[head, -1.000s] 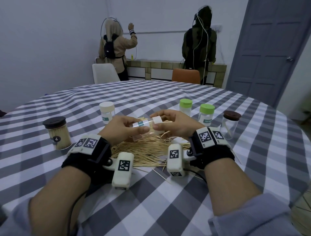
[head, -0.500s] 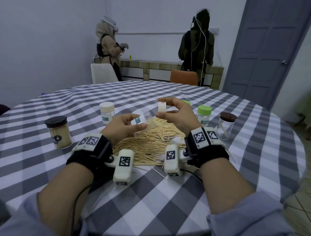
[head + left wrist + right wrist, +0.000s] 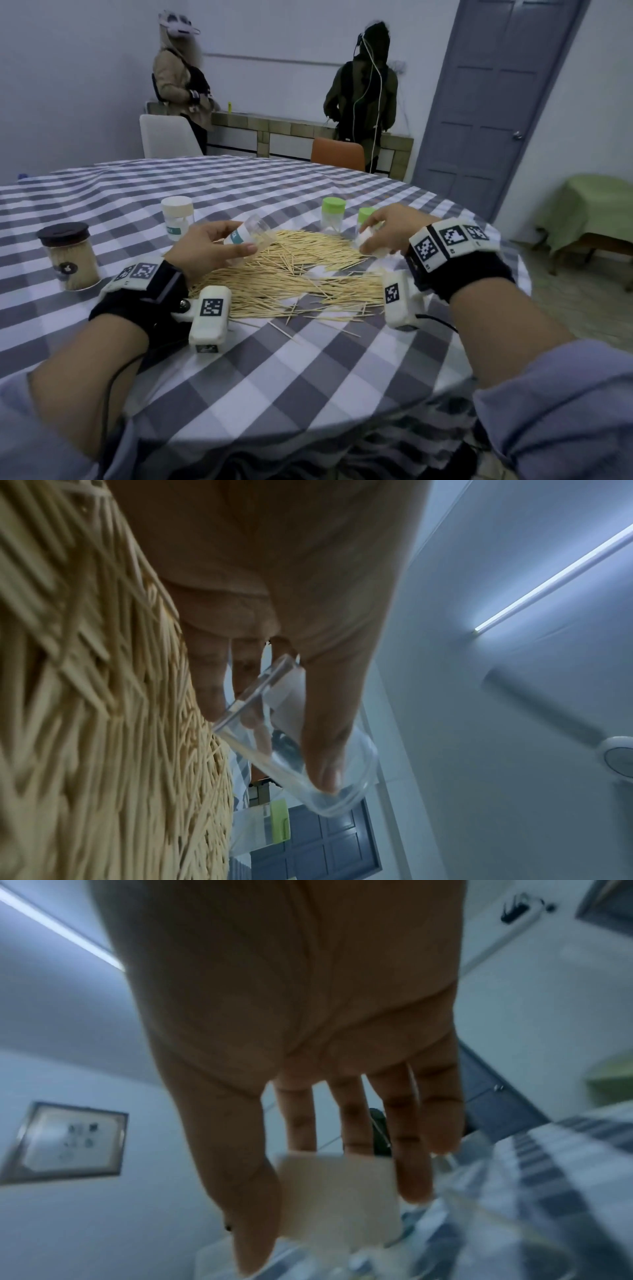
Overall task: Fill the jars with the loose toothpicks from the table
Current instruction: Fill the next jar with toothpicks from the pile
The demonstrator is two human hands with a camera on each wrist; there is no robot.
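Observation:
A wide pile of loose toothpicks [image 3: 291, 274] [image 3: 103, 696] lies on the checked tablecloth between my hands. My left hand [image 3: 212, 248] grips a clear, lidless jar [image 3: 250, 234] [image 3: 301, 750] with a teal label, tilted over the pile's left part with its mouth pointing up and away. My right hand [image 3: 383, 233] pinches the jar's white lid [image 3: 370, 241] [image 3: 339, 1196] between thumb and fingers, low over the right end of the pile.
A toothpick-filled jar with a dark lid [image 3: 70, 257] stands at the left. A white-lidded jar [image 3: 177, 216] and two green-lidded jars [image 3: 334, 212] stand behind the pile. Two people [image 3: 363, 89] stand at a far counter, with chairs [image 3: 337, 154] beyond the table.
The lid came off the jar. My right hand carried the lid right and down toward the table, while my left hand kept the open jar tilted above the pile.

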